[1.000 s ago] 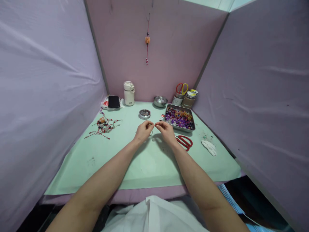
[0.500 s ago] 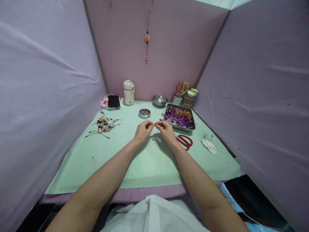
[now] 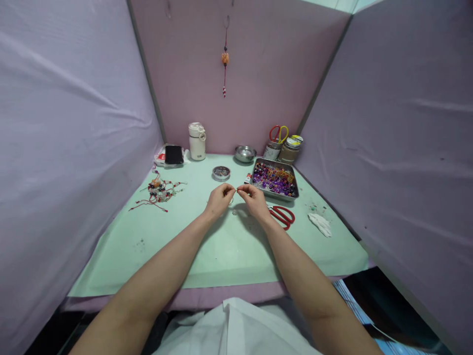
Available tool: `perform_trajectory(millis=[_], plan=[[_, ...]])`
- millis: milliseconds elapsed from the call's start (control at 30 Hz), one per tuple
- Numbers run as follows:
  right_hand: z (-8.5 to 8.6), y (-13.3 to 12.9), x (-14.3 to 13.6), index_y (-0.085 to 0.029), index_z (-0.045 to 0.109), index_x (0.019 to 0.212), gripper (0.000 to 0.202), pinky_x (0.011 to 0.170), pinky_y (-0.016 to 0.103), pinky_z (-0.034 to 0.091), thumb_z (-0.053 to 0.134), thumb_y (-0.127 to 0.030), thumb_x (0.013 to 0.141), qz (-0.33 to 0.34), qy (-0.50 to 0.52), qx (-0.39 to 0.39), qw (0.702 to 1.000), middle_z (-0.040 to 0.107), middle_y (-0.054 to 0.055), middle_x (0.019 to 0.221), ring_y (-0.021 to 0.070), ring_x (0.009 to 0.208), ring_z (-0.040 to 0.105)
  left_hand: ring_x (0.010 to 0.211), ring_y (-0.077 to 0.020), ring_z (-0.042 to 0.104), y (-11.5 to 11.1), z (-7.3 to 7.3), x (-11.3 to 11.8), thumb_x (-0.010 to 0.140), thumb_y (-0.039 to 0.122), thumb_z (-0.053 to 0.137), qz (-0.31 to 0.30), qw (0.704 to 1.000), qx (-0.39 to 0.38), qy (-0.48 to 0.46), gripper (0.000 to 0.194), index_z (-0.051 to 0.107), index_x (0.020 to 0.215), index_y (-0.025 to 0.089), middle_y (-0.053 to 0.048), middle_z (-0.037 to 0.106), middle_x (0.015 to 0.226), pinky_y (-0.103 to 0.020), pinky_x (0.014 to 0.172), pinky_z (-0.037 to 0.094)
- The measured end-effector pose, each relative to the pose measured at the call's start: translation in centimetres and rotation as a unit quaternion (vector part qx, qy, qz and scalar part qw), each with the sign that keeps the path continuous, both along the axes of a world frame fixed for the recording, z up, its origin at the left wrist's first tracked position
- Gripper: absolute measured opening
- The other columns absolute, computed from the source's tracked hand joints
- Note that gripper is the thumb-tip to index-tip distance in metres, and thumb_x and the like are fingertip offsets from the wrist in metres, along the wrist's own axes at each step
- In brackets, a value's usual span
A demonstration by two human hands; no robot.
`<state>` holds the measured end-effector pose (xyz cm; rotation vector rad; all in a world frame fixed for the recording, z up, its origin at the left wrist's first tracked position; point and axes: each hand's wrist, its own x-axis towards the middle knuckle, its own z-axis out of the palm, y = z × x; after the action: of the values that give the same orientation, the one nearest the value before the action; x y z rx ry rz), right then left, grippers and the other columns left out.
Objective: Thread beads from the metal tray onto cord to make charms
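Note:
My left hand (image 3: 221,197) is closed in a pinch above the middle of the table, and a thin, pale yellowish cord (image 3: 231,201) curves down from its fingers. Almost fingertip to fingertip with it, my right hand (image 3: 253,195) pinches too. What lies between the right thumb and forefinger is too small to make out. A small clear piece (image 3: 234,212) rests on the cloth just below the hands. Red-handled scissors (image 3: 284,217) lie beside the right wrist, which covers part of their blades.
Right of the hands stands a metal tray (image 3: 278,197) of purple and orange beads. Farther back are a round dish (image 3: 221,173), a metal bowl (image 3: 245,154), a white bottle (image 3: 197,143) and a jar (image 3: 290,150). Beaded strings (image 3: 158,191) lie left; a white glove-like cloth (image 3: 320,225) lies right.

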<state>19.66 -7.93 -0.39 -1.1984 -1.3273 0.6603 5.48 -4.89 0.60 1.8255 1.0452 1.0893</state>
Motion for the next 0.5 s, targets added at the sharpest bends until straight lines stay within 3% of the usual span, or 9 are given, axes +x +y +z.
perform_trajectory(millis=[367,500], plan=[[0.45,-0.57,-0.28,-0.019,0.063,0.082,0.017,0.068,0.029,0.044,0.057,-0.035,0.078,0.006,-0.028,0.014,0.999,0.064,0.004,0.083,0.0171,0.077,0.056,0.068,-0.0139,0.052,0.75,-0.43,0.14,0.075,0.038,0.055,-0.012,0.997,-0.062,-0.037,0.024,0.063,0.079,0.016,-0.002,0.061,0.072,-0.026,0.064,0.041],[0.06,-0.45,-0.08,-0.02,0.064,0.079,0.016,0.071,0.03,0.044,0.056,-0.034,0.079,0.0,-0.074,0.051,0.996,0.061,0.005,0.085,0.0168,0.078,0.054,0.064,-0.0119,0.05,0.69,-0.27,0.05,0.074,0.041,0.055,-0.051,0.989,-0.121,-0.07,0.028,0.064,0.078,0.015,-0.002,0.057,0.069,-0.024,0.058,0.039]])
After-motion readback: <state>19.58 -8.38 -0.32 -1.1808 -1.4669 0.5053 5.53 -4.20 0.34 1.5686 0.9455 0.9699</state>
